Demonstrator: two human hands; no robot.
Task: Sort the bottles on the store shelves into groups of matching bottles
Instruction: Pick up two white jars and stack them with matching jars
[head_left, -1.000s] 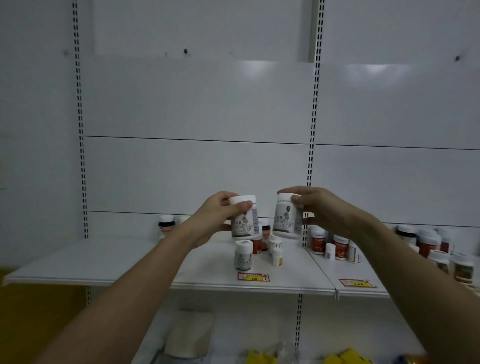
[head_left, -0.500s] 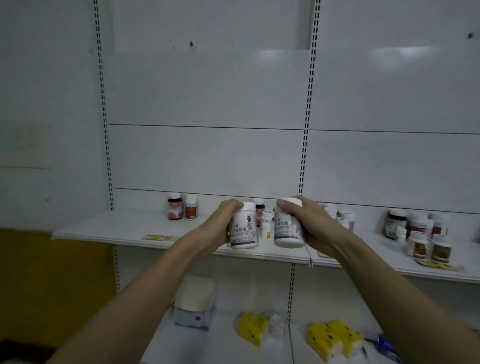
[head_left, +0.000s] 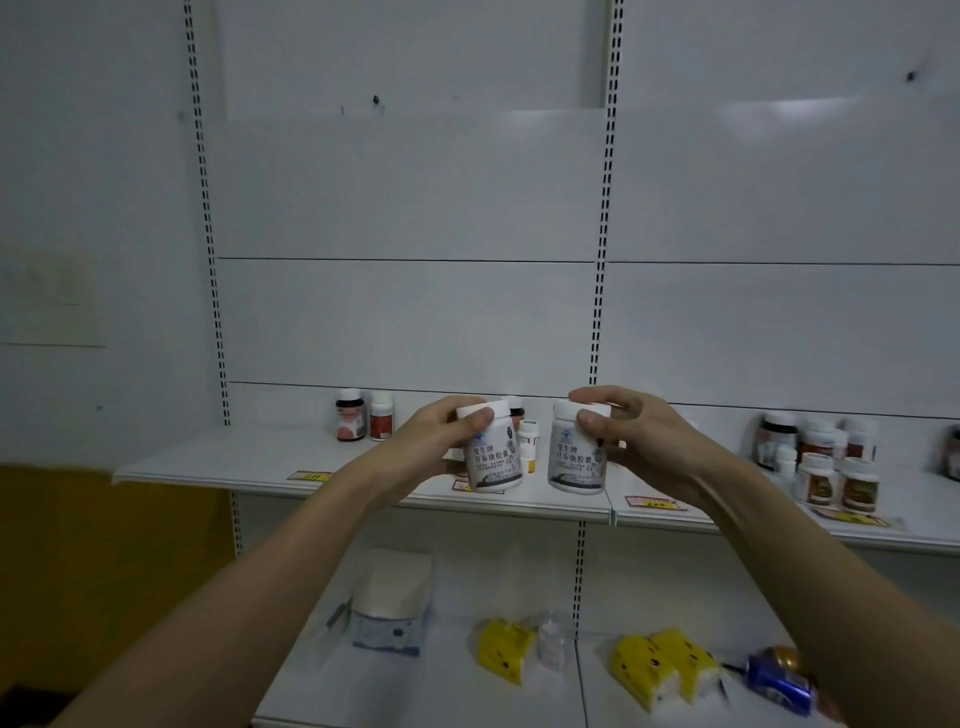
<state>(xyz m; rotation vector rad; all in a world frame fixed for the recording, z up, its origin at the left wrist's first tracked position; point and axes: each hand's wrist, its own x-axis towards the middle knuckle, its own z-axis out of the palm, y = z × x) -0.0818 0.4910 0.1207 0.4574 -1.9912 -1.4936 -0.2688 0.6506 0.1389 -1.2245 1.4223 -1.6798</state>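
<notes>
Both bottles sit a little farther apart than half a second ago, still upright before the white metal shelf (head_left: 249, 462). Left hand (head_left: 431, 441) grips one white plastic bottle with grey label (head_left: 493, 452) around its cap; right hand (head_left: 634, 441) grips the matching white bottle (head_left: 574, 457). Red-labelled bottles (head_left: 831, 467) cluster at right.

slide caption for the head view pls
Left hand and right hand each hold a matching white grey-labelled bottle.
</notes>
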